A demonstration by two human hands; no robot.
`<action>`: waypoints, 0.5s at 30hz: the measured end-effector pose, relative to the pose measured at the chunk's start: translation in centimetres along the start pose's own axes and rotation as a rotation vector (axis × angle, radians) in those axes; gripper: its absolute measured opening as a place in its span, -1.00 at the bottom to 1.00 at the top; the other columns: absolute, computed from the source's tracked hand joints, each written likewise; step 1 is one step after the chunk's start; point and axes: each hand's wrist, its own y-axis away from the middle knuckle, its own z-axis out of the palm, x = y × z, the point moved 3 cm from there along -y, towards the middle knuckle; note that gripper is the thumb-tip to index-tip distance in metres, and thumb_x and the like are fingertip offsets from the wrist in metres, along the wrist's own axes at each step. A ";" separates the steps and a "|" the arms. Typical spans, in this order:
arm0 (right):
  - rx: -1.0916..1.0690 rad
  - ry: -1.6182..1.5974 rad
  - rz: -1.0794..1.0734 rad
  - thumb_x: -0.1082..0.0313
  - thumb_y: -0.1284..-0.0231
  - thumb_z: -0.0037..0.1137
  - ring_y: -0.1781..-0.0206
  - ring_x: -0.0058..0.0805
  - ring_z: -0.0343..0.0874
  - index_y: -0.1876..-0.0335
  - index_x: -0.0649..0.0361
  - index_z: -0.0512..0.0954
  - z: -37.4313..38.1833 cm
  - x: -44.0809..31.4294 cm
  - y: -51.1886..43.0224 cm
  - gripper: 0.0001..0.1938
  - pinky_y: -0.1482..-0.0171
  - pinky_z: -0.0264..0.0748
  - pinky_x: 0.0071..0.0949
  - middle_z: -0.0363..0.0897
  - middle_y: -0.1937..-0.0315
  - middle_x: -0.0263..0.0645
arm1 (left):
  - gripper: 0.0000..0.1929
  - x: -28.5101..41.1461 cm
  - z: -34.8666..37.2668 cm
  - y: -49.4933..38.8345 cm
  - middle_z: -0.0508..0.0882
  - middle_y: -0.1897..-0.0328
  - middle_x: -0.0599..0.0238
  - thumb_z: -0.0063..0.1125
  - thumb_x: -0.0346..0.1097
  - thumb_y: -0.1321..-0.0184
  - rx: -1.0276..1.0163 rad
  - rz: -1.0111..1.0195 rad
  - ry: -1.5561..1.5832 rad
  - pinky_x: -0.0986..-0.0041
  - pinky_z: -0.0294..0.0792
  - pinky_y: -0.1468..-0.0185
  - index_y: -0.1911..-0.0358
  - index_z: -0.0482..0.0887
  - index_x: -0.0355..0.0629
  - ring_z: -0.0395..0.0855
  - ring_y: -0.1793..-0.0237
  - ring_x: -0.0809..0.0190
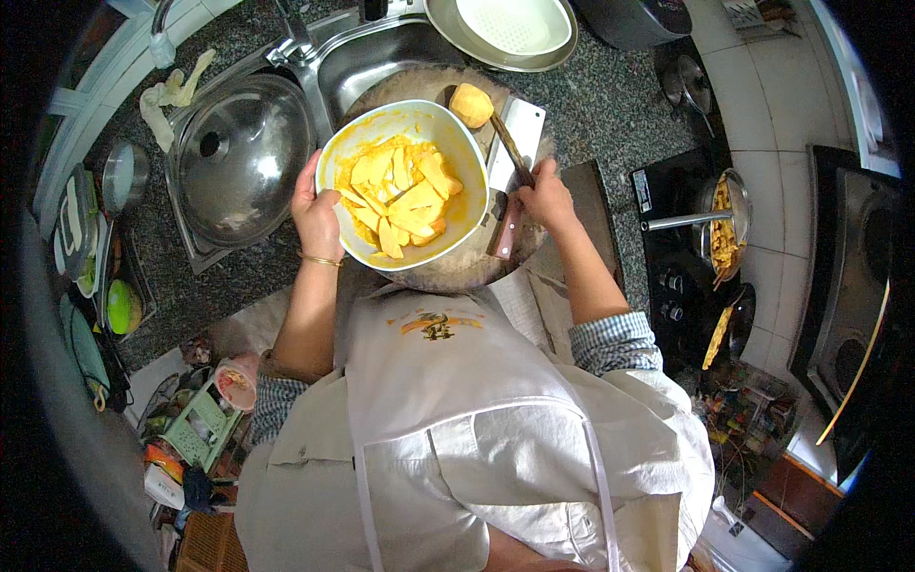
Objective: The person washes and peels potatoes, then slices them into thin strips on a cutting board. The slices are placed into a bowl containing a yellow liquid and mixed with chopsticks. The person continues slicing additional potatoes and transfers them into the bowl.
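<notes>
My left hand [318, 214] grips the left side of a white bowl [473, 204] that holds yellow-orange slices [418, 200] in a yellow coating. The bowl is over a round wooden chopping board [436, 277]. My right hand [547, 196] is closed around the lower end of a dark, slender stick [511, 146], perhaps chopsticks. Beside it a cleaver [520, 136] lies on the board, its wooden handle [507, 232] towards me, partly under the stick and my fingers. A peeled orange-yellow piece [472, 105] rests on the board by the bowl's upper right rim.
Behind the board is a steel sink [343, 64] with a faucet [292, 46]; a round metal lid [243, 161] covers the left basin. A white colander [515, 25] sits in a metal basin [493, 64]. On the right, a pan of food [725, 236] stands on the black stove [665, 250].
</notes>
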 end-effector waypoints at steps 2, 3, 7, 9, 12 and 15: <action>0.057 -0.105 -0.100 0.29 -0.09 0.07 0.18 0.07 0.60 0.00 0.22 0.26 -2.1 0.4 1.6 -0.61 0.10 0.49 -0.10 0.57 0.26 0.10 | -0.35 0.0 0.0 0.0 0.51 -0.24 0.10 -0.24 -0.76 0.10 0.004 0.009 -0.009 0.40 0.30 -0.30 -0.22 0.40 -0.38 0.49 -0.21 0.17; 0.108 -0.191 -0.183 0.33 -0.12 0.04 0.24 0.01 0.60 0.02 0.21 0.28 -3.5 0.5 2.7 -0.66 0.16 0.51 -0.15 0.56 0.31 0.06 | -0.35 0.0 -0.1 0.0 0.51 -0.24 0.10 -0.24 -0.75 0.10 0.008 0.011 -0.017 0.39 0.30 -0.30 -0.22 0.40 -0.37 0.49 -0.21 0.17; -0.184 -1.048 -0.253 0.47 -0.26 -0.10 0.53 -0.32 0.51 0.12 0.20 0.37 -7.1 -1.4 7.0 -0.88 0.47 0.47 -0.42 0.47 0.51 -0.15 | -0.34 -0.5 -0.1 -0.3 0.52 -0.22 0.12 -0.24 -0.74 0.12 -0.011 0.031 0.027 0.39 0.29 -0.31 -0.22 0.41 -0.34 0.50 -0.20 0.17; -0.424 -1.560 -0.224 0.43 -0.34 -0.12 0.63 -0.49 0.43 0.19 0.21 0.45 -7.2 -4.0 9.5 -0.90 0.61 0.36 -0.58 0.43 0.55 -0.24 | -0.33 -1.0 -0.2 -0.3 0.52 -0.22 0.13 -0.24 -0.74 0.12 0.003 0.012 0.067 0.39 0.29 -0.31 -0.22 0.41 -0.34 0.50 -0.20 0.17; -0.720 -1.838 -0.201 0.13 -0.40 -0.09 0.50 -0.42 0.51 -0.04 0.21 0.47 -5.1 -9.3 10.9 -0.68 0.53 0.48 -0.55 0.56 0.37 -0.14 | -0.34 -1.3 -0.2 0.1 0.51 -0.23 0.15 -0.21 -0.74 0.11 -0.014 0.073 0.032 0.39 0.24 -0.34 -0.22 0.41 -0.32 0.47 -0.23 0.18; -0.946 -1.994 -0.142 -0.13 -0.37 -0.11 0.23 -0.34 0.60 -0.30 0.19 0.24 -2.2 -13.0 11.1 -0.40 0.33 0.63 -0.47 0.55 -0.06 -0.04 | -0.41 -1.5 -0.6 0.6 0.45 -0.30 0.16 -0.10 -0.67 -0.05 -0.032 0.056 0.008 0.41 0.20 -0.35 -0.27 0.36 -0.30 0.41 -0.27 0.21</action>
